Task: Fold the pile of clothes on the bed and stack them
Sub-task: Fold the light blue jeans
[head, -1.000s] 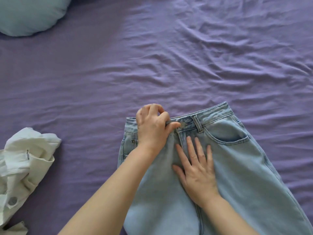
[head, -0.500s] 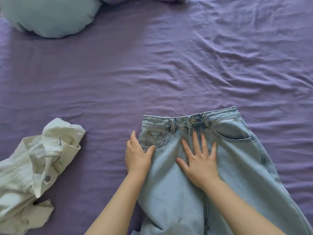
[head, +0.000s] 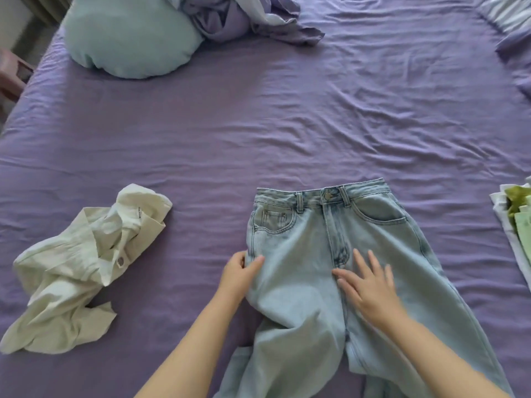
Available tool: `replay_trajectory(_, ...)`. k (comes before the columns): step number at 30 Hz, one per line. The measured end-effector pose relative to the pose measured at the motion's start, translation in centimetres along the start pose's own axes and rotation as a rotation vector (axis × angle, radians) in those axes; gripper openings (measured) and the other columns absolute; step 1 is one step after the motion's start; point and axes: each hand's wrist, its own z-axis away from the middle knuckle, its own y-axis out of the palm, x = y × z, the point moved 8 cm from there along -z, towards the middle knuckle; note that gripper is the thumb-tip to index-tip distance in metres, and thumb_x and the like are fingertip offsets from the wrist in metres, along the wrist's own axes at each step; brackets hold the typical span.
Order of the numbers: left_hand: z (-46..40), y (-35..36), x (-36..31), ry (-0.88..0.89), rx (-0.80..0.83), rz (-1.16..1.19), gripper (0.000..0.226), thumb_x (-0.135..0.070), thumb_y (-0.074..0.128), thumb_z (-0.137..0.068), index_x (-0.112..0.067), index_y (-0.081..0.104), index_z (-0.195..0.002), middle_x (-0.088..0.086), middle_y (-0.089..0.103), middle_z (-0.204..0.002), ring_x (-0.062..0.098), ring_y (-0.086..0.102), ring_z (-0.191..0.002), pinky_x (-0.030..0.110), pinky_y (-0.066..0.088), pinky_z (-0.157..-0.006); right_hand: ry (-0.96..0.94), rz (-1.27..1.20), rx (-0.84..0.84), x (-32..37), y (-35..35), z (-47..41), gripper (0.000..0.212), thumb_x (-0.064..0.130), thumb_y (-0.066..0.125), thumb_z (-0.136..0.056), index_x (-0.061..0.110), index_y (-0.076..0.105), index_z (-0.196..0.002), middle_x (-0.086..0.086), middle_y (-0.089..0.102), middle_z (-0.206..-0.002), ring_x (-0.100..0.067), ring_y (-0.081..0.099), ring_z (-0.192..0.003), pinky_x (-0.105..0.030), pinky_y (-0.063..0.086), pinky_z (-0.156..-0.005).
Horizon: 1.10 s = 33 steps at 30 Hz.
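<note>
Jeans laid front-up on a purple bed, both hands on them below the waistband.

The jeans [head: 339,254] lie flat on the bed [head: 258,124], waistband pointing away from the person, legs running toward the near edge of the view. The left hand [head: 240,275] pinches the jeans' left side seam just below the coin pocket, thumb on top of the denim and fingers curled under the edge. The right hand [head: 366,285] rests flat with fingers spread on the denim just below the fly, slightly blurred. A crumpled white shirt [head: 77,268] lies well apart to the left. A folded stack [head: 517,219] sits at the right edge. A pillow [head: 129,35] and a bunched sheet [head: 244,15] lie at the far side.
</note>
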Motion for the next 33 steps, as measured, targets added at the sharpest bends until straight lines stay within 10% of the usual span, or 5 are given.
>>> replay_trajectory(7, -6.9, 1.8, -6.7, 0.058, -0.169, -0.008, 0.053, -0.031, 0.071, -0.083, 0.002, 0.056, -0.123, 0.011, 0.060, -0.116, 0.029, 0.058, -0.111, 0.037, 0.047, -0.092, 0.184, 0.038, -0.304, -5.4, -6.9, -6.4, 0.044, 0.045, 0.028, -0.100, 0.035, 0.035, -0.142, 0.002, 0.011, -0.158, -0.028, -0.002, -0.145, -0.056, 0.002, -0.113)
replay_trajectory(15, -5.6, 3.6, -10.9, 0.097, -0.191, 0.101, 0.045, -0.049, 0.069, -0.080, -0.006, 0.062, -0.088, 0.007, 0.064, -0.093, 0.026, 0.059, -0.097, 0.036, 0.044, -0.088, 0.501, -0.488, -0.306, -10.6, -10.0, -8.1, 0.061, 0.046, 0.055, -0.089, 0.010, 0.037, -0.136, -0.016, 0.053, -0.131, -0.034, 0.048, -0.121, -0.044, 0.033, -0.097)
replay_trajectory(21, 0.9, 5.7, -17.5, 0.320, -0.102, 0.144, 0.042, -0.032, 0.068, -0.086, 0.009, 0.064, -0.091, 0.010, 0.059, -0.078, 0.018, 0.052, -0.075, 0.033, 0.039, -0.070, 0.194, -1.113, -0.291, -7.0, -14.9, -5.0, 0.031, 0.019, 0.076, -0.077, 0.001, 0.068, -0.101, -0.007, 0.069, -0.087, -0.017, 0.060, -0.076, -0.026, 0.046, -0.068)
replay_trajectory(25, 7.0, 5.5, -21.2, 0.339, -0.123, 0.229, 0.025, -0.023, 0.070, -0.084, 0.000, 0.062, -0.079, 0.009, 0.052, -0.074, 0.018, 0.046, -0.071, 0.033, 0.036, -0.067, 0.118, -1.559, -0.191, -3.9, -18.3, 0.2, 0.024, 0.017, 0.071, -0.082, 0.004, 0.067, -0.101, -0.016, 0.070, -0.100, -0.031, 0.066, -0.092, -0.043, 0.051, -0.088)
replay_trajectory(33, 20.5, 0.8, -28.9, 0.536, -0.242, 0.268, 0.022, -0.031, 0.073, -0.081, -0.009, 0.067, -0.080, -0.005, 0.065, -0.066, 0.012, 0.060, -0.064, 0.029, 0.050, -0.062, -0.165, -1.702, -0.193, 0.3, -28.7, 11.8, 0.044, 0.049, 0.073, -0.066, 0.014, 0.068, -0.093, -0.004, 0.073, -0.081, -0.019, 0.069, -0.072, -0.033, 0.053, -0.069)
